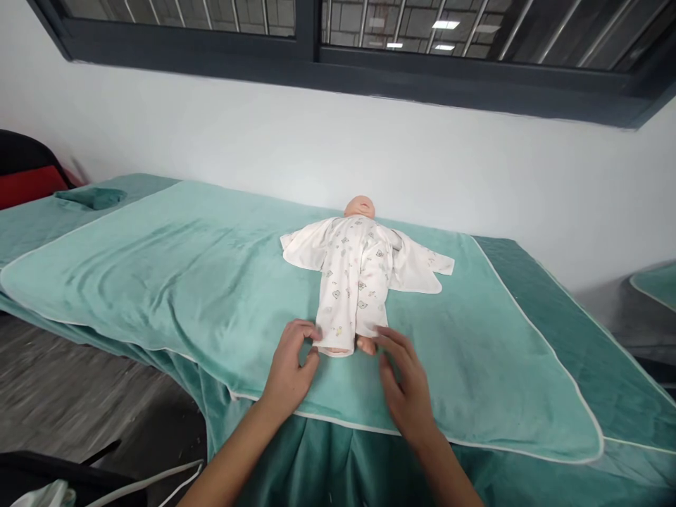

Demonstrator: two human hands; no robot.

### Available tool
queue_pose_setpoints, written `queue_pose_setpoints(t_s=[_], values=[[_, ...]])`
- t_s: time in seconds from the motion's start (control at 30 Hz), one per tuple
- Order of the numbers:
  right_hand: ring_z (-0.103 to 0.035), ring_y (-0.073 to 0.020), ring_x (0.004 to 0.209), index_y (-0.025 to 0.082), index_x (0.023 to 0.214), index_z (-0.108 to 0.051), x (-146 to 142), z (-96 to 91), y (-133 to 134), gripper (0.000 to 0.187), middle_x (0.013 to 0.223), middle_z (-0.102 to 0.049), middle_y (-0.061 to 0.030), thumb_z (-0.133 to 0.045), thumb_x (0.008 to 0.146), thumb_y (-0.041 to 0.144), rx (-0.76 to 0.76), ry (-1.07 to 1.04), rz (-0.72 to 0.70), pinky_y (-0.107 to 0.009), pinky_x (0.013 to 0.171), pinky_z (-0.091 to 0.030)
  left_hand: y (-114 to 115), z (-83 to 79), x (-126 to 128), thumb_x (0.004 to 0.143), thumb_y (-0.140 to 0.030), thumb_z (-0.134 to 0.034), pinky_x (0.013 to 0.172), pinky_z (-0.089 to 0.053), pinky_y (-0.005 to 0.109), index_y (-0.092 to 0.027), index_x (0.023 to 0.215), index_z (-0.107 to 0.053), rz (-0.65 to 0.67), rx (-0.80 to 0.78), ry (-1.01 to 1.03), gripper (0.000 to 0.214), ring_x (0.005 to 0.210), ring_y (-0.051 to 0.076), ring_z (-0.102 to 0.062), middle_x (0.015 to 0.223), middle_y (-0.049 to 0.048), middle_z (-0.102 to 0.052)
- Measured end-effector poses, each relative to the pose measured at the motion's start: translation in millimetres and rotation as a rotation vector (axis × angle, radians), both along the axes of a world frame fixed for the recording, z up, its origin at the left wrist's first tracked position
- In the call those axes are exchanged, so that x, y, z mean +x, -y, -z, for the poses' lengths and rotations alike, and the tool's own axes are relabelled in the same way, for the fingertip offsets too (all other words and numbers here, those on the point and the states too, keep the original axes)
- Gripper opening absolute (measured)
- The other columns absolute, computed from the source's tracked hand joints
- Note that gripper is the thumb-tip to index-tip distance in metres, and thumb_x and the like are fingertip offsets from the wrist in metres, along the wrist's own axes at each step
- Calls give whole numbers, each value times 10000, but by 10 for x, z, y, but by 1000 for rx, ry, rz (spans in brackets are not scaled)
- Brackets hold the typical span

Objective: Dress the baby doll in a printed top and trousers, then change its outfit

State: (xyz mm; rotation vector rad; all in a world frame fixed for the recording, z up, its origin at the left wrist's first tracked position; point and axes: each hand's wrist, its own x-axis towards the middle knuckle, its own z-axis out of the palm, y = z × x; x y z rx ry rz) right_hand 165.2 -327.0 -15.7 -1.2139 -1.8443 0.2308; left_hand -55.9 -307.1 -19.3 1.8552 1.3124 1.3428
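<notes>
A baby doll (pixel 362 205) lies on its back, its head toward the wall. White printed baby trousers (pixel 338 296) cover its front up to the chest. A white baby top (pixel 415 264) spreads out at both sides beneath them. My left hand (pixel 293 366) is at the hem of the left trouser leg, thumb and forefinger apart, fingertips at the cloth edge. By the other hem, my right hand (pixel 406 384) has its fingers stretched out and thumb apart. A doll's foot (pixel 366 345) peeks from that leg; the other foot is mostly hidden inside its trouser leg.
The doll lies on a light green blanket (pixel 222 282) with white piping, over a darker green bed cover (pixel 570 303). Behind are a white wall (pixel 237 134) and a dark window frame (pixel 370 74). A red and black chair (pixel 26 172) stands far left; a white cable (pixel 142 482) runs lower left.
</notes>
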Motion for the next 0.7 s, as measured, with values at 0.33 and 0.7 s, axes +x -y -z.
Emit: queue_pose_setpoints(t_s=[0.33, 0.7], values=[[-572, -251, 894, 211, 951, -624, 54, 4, -309, 123, 947, -661, -71, -519, 910, 161, -170, 121, 175, -411, 807, -463, -177, -325, 492, 925, -118, -502, 1091, -377, 529, -199, 1153, -622, 71, 184, -633, 271, 1329, 321, -456, 1260, 99, -634], [-557, -149, 742, 221, 828, -579, 95, -382, -81, 122, 774, -579, 13, -587, 938, 275, -264, -317, -36, -272, 703, -452, -233, -353, 553, 912, -156, -543, 1055, -409, 511, -206, 894, -608, 130, 208, -472, 84, 1105, 249, -577, 1074, 58, -680]])
